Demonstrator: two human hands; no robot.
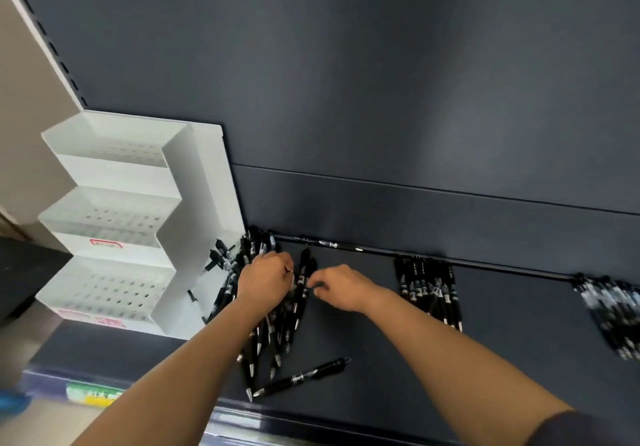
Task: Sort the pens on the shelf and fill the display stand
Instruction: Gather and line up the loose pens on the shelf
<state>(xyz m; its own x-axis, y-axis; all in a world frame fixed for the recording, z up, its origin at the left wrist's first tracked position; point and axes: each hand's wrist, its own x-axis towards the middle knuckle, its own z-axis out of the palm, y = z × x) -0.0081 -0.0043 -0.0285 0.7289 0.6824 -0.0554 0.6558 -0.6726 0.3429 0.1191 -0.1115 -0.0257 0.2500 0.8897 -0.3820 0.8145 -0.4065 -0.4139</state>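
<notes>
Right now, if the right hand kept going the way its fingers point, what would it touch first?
Most likely the pile of black pens just ahead of the right hand, before the left hand.

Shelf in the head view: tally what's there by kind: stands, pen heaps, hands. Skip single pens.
White display stand: 1
Heaps of black pens: 3 (left heap, middle heap, right heap, blurred); single pens overlap too much to count
Hands: 2 (left hand, right hand)
Total: 6
</notes>
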